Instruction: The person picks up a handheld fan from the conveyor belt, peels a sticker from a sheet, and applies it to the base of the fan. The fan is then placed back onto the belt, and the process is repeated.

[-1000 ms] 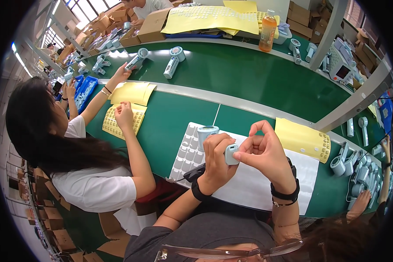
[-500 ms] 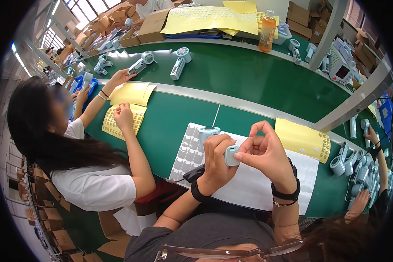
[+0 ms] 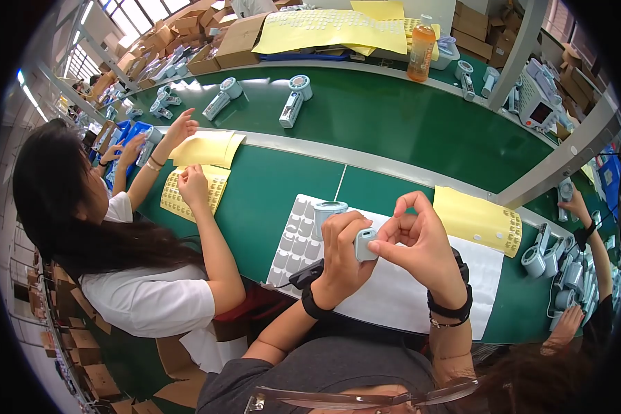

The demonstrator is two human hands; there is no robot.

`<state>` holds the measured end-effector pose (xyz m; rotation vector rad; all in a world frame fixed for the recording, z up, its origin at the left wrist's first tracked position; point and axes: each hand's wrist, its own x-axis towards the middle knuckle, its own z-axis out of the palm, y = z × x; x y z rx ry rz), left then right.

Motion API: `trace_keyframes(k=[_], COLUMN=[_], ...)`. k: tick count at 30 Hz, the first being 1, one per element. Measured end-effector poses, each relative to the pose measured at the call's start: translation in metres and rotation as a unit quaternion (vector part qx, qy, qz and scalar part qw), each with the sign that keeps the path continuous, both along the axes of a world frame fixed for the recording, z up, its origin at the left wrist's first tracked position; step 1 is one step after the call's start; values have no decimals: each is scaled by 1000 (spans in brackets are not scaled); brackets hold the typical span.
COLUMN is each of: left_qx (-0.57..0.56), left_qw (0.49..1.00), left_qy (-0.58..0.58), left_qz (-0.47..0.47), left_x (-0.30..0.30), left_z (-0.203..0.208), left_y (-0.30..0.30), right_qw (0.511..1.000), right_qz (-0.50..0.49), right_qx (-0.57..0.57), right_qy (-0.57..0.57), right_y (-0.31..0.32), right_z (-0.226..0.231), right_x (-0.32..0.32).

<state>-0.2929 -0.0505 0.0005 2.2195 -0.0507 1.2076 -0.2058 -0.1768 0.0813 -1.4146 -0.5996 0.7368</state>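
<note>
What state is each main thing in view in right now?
Light-blue plastic round-headed device: held up, slotted end toward the camera.
Left hand: fingers wrapped around the device.
Right hand: thumb at the slotted end, other fingers curled.
White paper sheet with grey labels: flat, partly bare.
Yellow rectangular label sheet: mostly bare, labels along right edge.
Orange-filled clear plastic bottle: upright, capped.

The device (image 3: 366, 247) is pale blue, the sheet (image 3: 400, 298) white with seemingly rounded grey patches (image 3: 294, 243).

Green bench (image 3: 276, 179) opens leftward; heaped fans (image 3: 571, 274) obstruct rightward.
</note>
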Motion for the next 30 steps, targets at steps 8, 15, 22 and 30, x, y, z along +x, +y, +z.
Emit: trace_keyframes(k=[8,15,22,30], left_qx=[6,-15,-5,-6], left_qw=[1000,1000,1000,998], left_qy=[4,-9,-2,20], left_qz=[-1,-16,-19,-63], left_x=[0,2,4,-2], left_z=[1,-2,0,17], left_y=[-1,-3,-2,-4], right_qw=[1000,996,991,972], right_qz=[-6,-42,-74,-86], right_qx=[-2,-26,-21,-87], right_qy=[-12,-78,-113,-199], right_y=[-2,0,0,-6], right_z=[-2,0,-1,14], right_x=[0,-9,-13,-15])
